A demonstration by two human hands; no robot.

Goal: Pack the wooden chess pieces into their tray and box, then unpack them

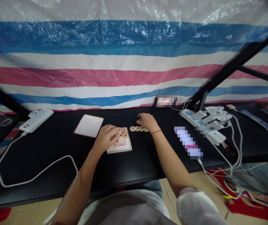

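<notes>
- The left hand [105, 138] is curled narrowly over the wooden xiangqi pieces [124, 130] on the paper board [122, 145]; I cannot tell whether it grips one.
- The right hand [146, 121] arches loosely, fingertips at the back of a separate row of pieces [137, 128], with no piece visible in its hold.
- That row counts four, standing just right of the board; at least five show on the board, others hidden under the left hand.
- The board lies mid-table, with open black tabletop [54, 150] between it and the front edge.
- One white card [88, 125] lies just left of the board.
- Farther out: one power bank [36, 120] with one looping white cable [37, 173] on the left, one power strip [203, 125] on the right.
</notes>
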